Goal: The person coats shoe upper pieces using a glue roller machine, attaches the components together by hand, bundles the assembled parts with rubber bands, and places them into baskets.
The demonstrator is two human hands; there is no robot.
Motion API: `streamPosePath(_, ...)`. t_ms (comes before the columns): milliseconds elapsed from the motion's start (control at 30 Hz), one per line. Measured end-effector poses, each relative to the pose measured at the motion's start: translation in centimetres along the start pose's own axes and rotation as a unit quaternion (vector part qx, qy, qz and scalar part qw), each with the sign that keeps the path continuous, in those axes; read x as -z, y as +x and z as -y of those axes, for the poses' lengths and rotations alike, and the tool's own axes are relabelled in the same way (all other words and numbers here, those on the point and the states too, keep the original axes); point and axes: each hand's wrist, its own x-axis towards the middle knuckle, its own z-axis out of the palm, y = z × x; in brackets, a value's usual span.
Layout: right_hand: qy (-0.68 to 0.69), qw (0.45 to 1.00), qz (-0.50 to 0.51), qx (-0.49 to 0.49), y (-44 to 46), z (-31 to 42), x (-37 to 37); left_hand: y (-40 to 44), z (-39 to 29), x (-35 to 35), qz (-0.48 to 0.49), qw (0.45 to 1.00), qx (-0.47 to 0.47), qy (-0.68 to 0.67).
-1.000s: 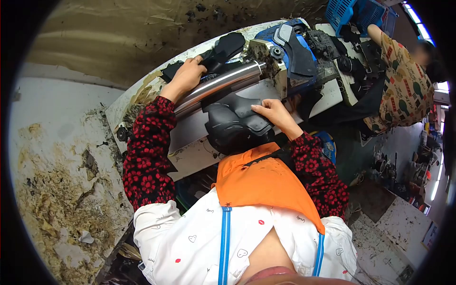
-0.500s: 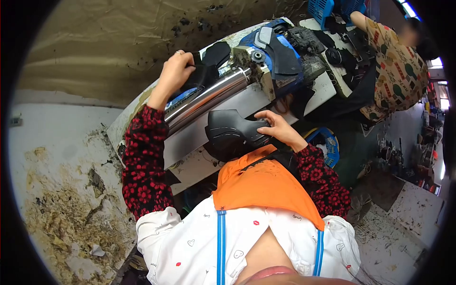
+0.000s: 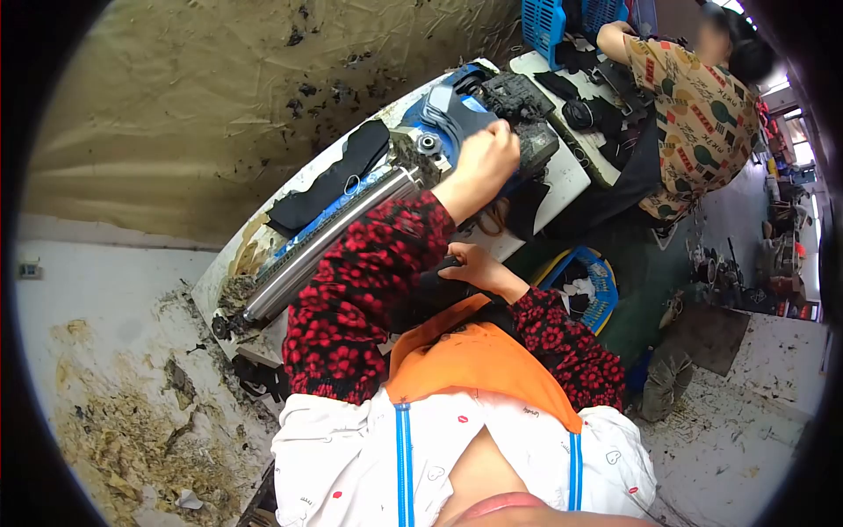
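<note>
My left hand reaches across to the right over the machine, its fingers curled down at a stack of curved dark grey cut pieces. What its fingertips grip is hidden. Lower down, my right hand is closed at the edge of black sheet pieces above my lap. My left sleeve covers most of these. A shiny metal roller runs along the front of the blue machine. Behind the roller lie flat black pieces.
A blue basket with scraps stands beyond my right forearm. To the right, a co-worker in a patterned shirt bends over another bench with black pieces. A blue crate sits at the back. A brown sheet hangs behind the machine.
My left hand has left the black piece behind the roller and swung right to the stack. My right hand has shifted slightly down and left. The view has turned a little.
</note>
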Motion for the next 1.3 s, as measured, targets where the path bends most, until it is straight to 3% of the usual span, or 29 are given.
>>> streamPosePath(67, -0.003, 1.000, 0.001, -0.006, -0.1, 0.0, 0.2, -0.4, -0.8, -0.5, -0.019, 1.000, 0.009, 0.002)
streamPosePath(200, -0.003, 1.000, 0.000, 0.003, 0.2, -0.4, 0.3, -1.8, 1.4, 1.2, 0.038, 0.972, 0.077, -0.218)
streamPosePath(300, -0.041, 0.999, 0.000, -0.028, -0.3, 0.9, 0.5, -3.1, 3.4, 1.6, -0.013, 0.951, 0.083, -0.299)
streamPosePath(367, -0.032, 0.998, -0.021, -0.046, 0.3, -0.1, 0.9, -3.8, 5.1, 2.8, -0.035, 0.868, 0.142, -0.474)
streamPosePath(467, -0.054, 0.996, -0.041, -0.056, 2.3, 1.0, 1.6, -6.2, 10.9, 3.1, -0.124, 0.850, 0.255, -0.445)
streamPosePath(533, -0.074, 0.992, -0.071, -0.071, 2.4, 1.6, 1.7, -10.7, 15.6, 1.0, -0.013, 0.939, 0.208, -0.272)
streamPosePath(600, -0.054, 0.997, -0.039, -0.034, 1.2, 2.1, 1.2, -15.8, 19.0, -1.0, 0.301, 0.886, 0.222, -0.274)
streamPosePath(733, 0.008, 0.996, 0.067, 0.057, -1.2, 3.5, -0.3, -19.5, 18.5, 1.5, 0.309, 0.846, 0.296, -0.318)
streamPosePath(900, 0.073, 0.988, 0.132, -0.025, 0.0, 6.1, -1.4, -17.8, 19.6, 3.2, 0.225, 0.813, 0.298, -0.446)
streamPosePath(1033, -0.054, 0.995, 0.031, -0.081, 3.0, 2.9, -1.4, -17.4, 19.9, 3.9, 0.141, 0.892, 0.232, -0.362)
streamPosePath(1067, -0.054, 0.995, 0.032, -0.082, 2.7, 3.8, -1.8, -17.4, 20.1, 3.8, 0.141, 0.891, 0.234, -0.362)
streamPosePath(1200, -0.078, 0.989, 0.073, 0.104, -0.2, 7.9, -3.4, -18.9, 21.0, 3.7, 0.062, 0.908, 0.269, -0.314)
streamPosePath(1233, -0.078, 0.989, 0.071, 0.105, 0.0, 7.6, -3.4, -18.7, 21.2, 4.0, 0.062, 0.909, 0.267, -0.315)
streamPosePath(1300, -0.153, 0.988, 0.022, -0.004, 1.0, 6.2, -2.7, -18.2, 21.8, 4.9, 0.019, 0.922, 0.269, -0.277)
